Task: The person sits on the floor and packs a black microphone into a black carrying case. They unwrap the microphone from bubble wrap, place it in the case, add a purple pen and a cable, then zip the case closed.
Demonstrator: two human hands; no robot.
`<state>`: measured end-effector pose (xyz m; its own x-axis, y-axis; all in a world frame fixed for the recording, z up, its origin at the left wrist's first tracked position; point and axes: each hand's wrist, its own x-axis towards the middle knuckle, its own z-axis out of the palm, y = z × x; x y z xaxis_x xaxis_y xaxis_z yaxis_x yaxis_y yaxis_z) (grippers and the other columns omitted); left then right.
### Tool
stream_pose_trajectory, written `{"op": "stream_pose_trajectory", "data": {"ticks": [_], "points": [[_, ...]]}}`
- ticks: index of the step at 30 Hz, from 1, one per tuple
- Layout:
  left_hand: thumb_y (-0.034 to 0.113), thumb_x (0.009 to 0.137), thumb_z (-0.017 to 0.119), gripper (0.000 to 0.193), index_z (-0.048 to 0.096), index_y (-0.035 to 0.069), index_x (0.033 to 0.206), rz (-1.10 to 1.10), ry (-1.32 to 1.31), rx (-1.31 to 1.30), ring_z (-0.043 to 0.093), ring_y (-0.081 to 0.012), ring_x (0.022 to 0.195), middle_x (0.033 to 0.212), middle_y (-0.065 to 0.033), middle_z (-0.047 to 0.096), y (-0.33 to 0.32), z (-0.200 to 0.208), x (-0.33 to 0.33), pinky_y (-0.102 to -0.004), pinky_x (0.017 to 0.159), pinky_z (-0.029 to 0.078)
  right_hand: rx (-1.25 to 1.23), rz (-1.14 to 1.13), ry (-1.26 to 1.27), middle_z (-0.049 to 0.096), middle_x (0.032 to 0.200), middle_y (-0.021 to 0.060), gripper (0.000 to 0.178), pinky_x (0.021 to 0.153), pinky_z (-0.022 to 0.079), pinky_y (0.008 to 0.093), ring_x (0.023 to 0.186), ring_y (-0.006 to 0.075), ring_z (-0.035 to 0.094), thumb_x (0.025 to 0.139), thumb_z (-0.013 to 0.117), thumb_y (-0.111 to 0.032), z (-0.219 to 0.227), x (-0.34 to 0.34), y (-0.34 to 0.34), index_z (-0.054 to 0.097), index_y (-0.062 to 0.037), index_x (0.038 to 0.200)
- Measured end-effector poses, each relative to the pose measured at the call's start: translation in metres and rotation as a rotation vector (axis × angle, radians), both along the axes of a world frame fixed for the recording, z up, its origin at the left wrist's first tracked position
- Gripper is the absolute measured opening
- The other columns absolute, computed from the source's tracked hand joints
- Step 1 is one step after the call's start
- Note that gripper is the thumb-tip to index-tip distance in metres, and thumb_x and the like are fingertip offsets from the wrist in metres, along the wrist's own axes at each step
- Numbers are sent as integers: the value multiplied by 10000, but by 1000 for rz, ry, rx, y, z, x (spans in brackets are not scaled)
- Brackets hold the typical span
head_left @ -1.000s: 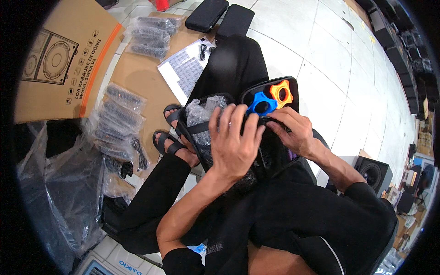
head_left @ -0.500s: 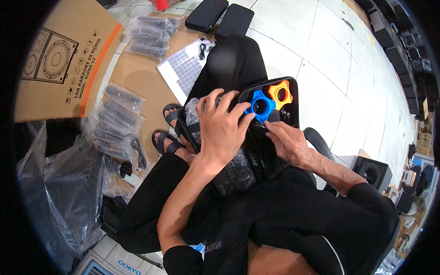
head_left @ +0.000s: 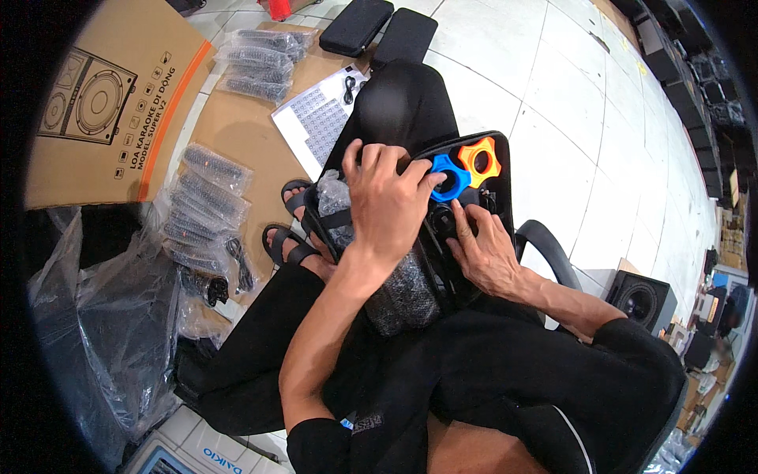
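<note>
Both hands (head_left: 430, 225) spread over open case (head_left: 505, 170)

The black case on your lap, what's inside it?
The black case holds a blue ring and an orange ring. The left hand and right hand cover the rest.

Blue ring (head_left: 450, 177), orange ring (head_left: 480, 158), in open black case (head_left: 497, 197)

White tiled floor (head_left: 553, 103) carries flattened cardboard sheet (head_left: 229, 134) at left holding bagged black microphones (head_left: 209, 205) and a keypad-printed sheet (head_left: 312, 122), printed speaker carton (head_left: 103, 103) far left, two black cases (head_left: 383, 28) far, black speaker (head_left: 643, 296) right.
</note>
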<state>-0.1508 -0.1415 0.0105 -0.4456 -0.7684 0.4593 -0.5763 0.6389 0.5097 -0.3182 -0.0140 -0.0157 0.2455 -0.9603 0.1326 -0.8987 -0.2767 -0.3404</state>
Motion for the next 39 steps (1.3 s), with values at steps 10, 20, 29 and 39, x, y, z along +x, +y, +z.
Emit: {"op": "stream_pose_trajectory", "data": {"ticks": [10, 20, 29, 39], "points": [[317, 956, 623, 420, 617, -28, 1195, 612, 592, 475, 610, -263, 1068, 1132, -137, 671, -22, -14, 84, -398, 934, 452, 140, -568, -612, 593, 1171, 208, 528, 981, 453, 383, 1137, 258, 574, 1006, 514, -305, -19, -69, -4, 446, 59, 1382], [353, 1011, 547, 582, 415, -62, 1397, 420, 993, 1169, 512, -208, 1186, 1310, -132, 554, 95, -33, 96, -341, 1055, 361, 531, -622, -1216, 653, 1042, 63, 483, 770, 520, 256, 858, 108, 619, 1051, 432, -398, -5, -57, -24, 572, 39, 1199], [336, 970, 621, 516, 498, -57, 1282, 823, 780, 740, 562, -208, 1080, 1181, -156, 610, 114, 45, 108, -352, 977, 415, 597, -372, -907, 657, 912, 70, 395, 743, 474, 260, 853, 95, 583, 1024, 523, -318, 67, -1, -73, 557, 29, 1211], [463, 976, 542, 658, 381, -41, 1368, 1080, 545, 742, 673, -407, 951, 1018, -266, 674, 121, 35, 111, -465, 850, 500, -12, 579, -134, 556, 1226, 377, 774, 1092, 304, 576, 1272, 496, 468, 962, 517, -474, 84, 151, -59, 311, 96, 1443]]}}
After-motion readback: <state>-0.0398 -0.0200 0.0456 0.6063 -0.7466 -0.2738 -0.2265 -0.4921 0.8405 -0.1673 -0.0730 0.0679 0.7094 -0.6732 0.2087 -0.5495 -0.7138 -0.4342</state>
